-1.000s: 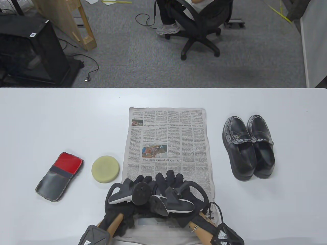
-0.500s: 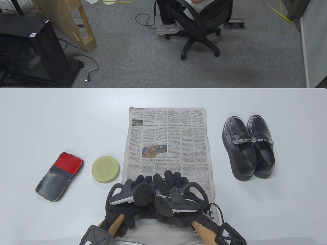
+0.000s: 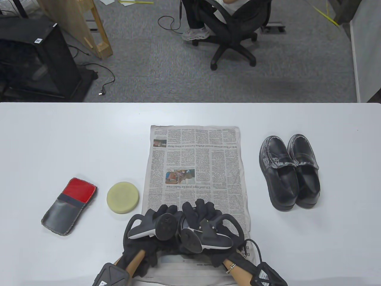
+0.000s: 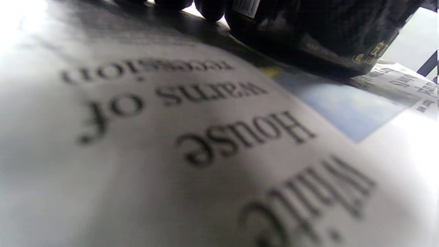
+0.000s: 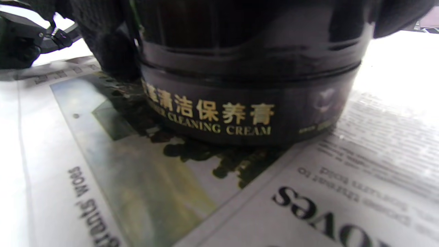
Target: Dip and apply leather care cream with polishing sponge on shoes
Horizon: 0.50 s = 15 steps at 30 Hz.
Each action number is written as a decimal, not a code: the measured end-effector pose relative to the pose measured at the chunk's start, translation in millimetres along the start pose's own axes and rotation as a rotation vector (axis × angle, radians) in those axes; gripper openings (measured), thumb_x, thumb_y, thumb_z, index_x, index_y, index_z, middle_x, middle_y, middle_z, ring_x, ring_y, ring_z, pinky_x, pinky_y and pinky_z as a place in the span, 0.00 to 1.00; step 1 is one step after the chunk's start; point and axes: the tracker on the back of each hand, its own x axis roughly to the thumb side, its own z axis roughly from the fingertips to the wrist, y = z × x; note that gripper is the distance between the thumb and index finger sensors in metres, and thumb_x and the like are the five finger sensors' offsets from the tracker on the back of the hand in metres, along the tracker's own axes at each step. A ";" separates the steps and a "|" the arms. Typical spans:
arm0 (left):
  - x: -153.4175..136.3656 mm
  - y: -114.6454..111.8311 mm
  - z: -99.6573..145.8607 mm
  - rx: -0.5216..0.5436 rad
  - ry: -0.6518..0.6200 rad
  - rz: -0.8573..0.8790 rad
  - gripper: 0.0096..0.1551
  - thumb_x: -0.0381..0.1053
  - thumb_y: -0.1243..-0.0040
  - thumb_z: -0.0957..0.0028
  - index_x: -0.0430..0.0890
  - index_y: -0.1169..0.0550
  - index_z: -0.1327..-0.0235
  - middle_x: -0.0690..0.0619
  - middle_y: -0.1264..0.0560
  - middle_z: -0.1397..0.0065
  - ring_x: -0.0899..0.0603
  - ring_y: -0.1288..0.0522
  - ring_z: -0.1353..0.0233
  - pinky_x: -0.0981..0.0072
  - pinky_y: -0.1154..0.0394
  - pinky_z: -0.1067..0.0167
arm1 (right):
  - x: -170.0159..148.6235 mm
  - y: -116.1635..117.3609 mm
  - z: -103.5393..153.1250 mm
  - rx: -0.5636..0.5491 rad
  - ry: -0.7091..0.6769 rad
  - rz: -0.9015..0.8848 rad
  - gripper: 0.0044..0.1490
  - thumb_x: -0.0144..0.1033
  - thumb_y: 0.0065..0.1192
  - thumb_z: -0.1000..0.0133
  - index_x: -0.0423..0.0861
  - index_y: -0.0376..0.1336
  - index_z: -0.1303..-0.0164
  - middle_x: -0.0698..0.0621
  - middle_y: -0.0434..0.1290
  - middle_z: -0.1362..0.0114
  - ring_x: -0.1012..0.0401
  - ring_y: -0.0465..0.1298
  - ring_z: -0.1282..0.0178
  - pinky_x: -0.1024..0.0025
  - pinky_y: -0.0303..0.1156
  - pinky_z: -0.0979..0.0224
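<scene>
The white tabletop (image 3: 74, 134) borders a grey carpeted floor (image 3: 154, 68). On the floor stand a black office chair (image 3: 235, 26) with a seated person, a black cabinet (image 3: 35, 59) at left and a wooden frame (image 3: 98, 32). A black cable (image 3: 104, 80) lies on the carpet.

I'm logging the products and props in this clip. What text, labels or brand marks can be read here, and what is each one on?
"CLEANING CREAM", gold, under a row of Chinese characters I won't transcribe: side of the dark cream jar.
"House", large headline, seen upside down: newspaper, left wrist view.
"UN chief urges peace for Sudan crisis", upside down: same newspaper, table view.
Other newspaper text, the jar's barcode sticker and the black box's label: unreadable.
</scene>
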 end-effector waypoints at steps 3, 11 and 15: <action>0.0 0.1 0.0 0.000 0.000 0.000 0.66 0.73 0.41 0.54 0.40 0.50 0.11 0.33 0.56 0.10 0.24 0.56 0.19 0.28 0.50 0.32 | 1.4 1.0 -0.3 0.009 0.046 0.038 0.75 0.78 0.29 0.43 0.26 0.31 0.09 0.12 0.44 0.19 0.19 0.59 0.29 0.30 0.68 0.32; -0.1 0.1 0.0 0.001 0.002 -0.001 0.66 0.73 0.41 0.54 0.40 0.50 0.11 0.34 0.56 0.10 0.25 0.56 0.19 0.28 0.50 0.32 | 3.8 -1.6 0.6 0.043 0.033 -0.011 0.72 0.76 0.29 0.42 0.29 0.29 0.09 0.13 0.37 0.17 0.14 0.47 0.23 0.22 0.62 0.32; 0.0 0.2 -0.1 0.001 0.002 -0.003 0.66 0.73 0.41 0.54 0.40 0.50 0.11 0.33 0.56 0.10 0.25 0.56 0.19 0.28 0.50 0.32 | -1.7 -1.5 -0.6 0.073 0.010 -0.065 0.77 0.75 0.42 0.44 0.28 0.25 0.11 0.12 0.36 0.17 0.15 0.51 0.24 0.25 0.64 0.30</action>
